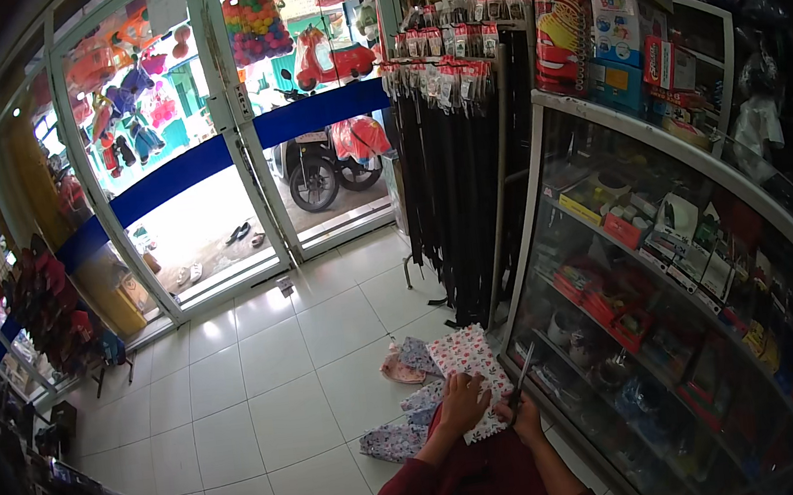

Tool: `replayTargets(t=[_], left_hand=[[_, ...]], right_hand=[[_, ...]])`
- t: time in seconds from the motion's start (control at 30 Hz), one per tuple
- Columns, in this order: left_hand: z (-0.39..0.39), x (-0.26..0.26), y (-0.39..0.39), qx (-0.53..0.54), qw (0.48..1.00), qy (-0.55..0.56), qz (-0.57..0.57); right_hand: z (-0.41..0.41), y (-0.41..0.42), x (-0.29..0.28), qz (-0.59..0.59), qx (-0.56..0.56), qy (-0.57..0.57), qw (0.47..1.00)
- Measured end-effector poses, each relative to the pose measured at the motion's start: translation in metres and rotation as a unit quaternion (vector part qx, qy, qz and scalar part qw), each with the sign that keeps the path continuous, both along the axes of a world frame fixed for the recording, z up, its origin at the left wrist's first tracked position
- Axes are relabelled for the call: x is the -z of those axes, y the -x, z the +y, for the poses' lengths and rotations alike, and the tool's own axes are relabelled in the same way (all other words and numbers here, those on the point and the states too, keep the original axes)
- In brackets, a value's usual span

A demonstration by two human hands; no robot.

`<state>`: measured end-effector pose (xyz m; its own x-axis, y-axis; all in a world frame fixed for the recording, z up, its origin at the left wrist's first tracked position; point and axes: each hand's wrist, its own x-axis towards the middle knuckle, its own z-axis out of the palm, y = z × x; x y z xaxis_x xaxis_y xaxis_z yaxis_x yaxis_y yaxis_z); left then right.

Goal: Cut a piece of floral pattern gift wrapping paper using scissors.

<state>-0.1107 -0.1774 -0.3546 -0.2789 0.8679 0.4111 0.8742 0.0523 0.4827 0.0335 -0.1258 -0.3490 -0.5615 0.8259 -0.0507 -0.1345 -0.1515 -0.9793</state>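
A piece of white fabric (pixel 454 349) with a small red floral print and zigzag-cut edges lies over my lap. My left hand (pixel 462 406) holds it down from above, fingers bent on the cloth. My right hand (pixel 525 419) grips a pair of scissors (pixel 526 368) at the fabric's right edge, blades pointing up and away from me. Whether the blades touch the cloth cannot be told. Left of my lap lie a grey-blue floral fabric piece (pixel 391 442), a pink floral piece (pixel 400 368) and a bluish floral piece (pixel 417 355), partly overlapped by the white fabric.
A glass display case (pixel 539 160) full of small goods stands close on my right. Black belts or straps (pixel 459 219) hang from a rack ahead. Glass doors (pixel 235 156) with a blue band lead outside, where a motorbike (pixel 315 183) is parked. White tiles (pixel 286 404) cover the floor.
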Motion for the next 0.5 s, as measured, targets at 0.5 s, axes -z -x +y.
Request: replayTargets(t=[0.5], left_hand=[[0.007, 0.004, 0.005, 0.024, 0.999, 0.022, 0.021]], right_hand=[[-0.019, -0.075, -0.072, -0.119, -0.061, 0.067, 0.989]])
